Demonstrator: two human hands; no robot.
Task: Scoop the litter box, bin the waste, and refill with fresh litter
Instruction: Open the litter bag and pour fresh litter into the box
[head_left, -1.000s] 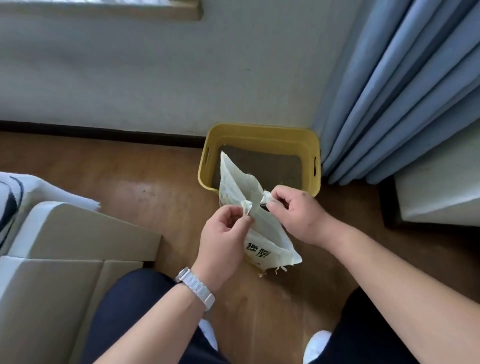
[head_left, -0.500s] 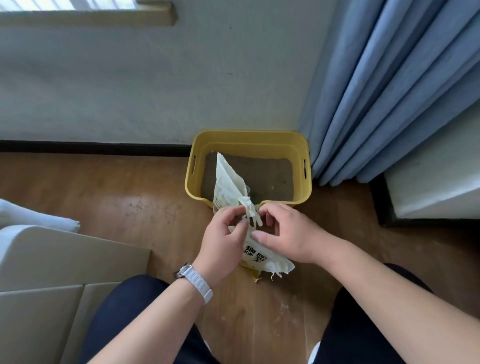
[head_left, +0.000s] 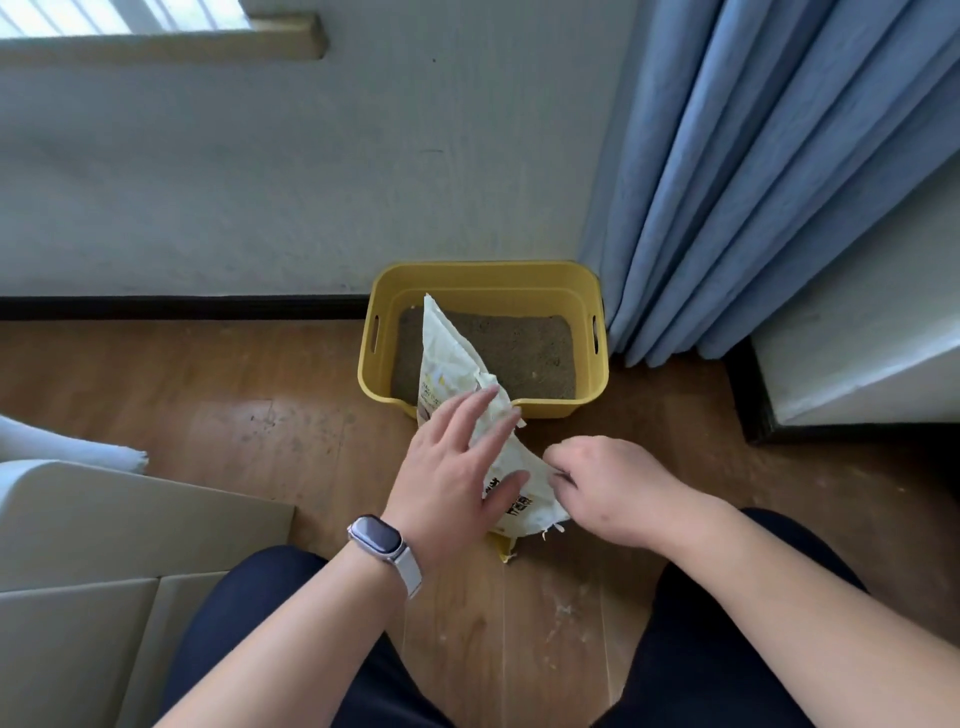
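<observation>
Your left hand (head_left: 457, 467) lies palm down with its fingers straight and spread, pressing on the litter bag (head_left: 447, 364). The thumb stretches out to the right across the bag. The wrist is straight and wears a watch (head_left: 376, 540), and the bare forearm comes in from the lower left. Your right hand (head_left: 608, 488) sits just beside the left, knuckles up. Its fingers are curled under at the bag's edge and seem to pinch it. That forearm comes in from the lower right.

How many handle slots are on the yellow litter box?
2: the left-wall slot and the right-wall slot of the yellow litter box. The litter bag hides part of the front wall.
</observation>
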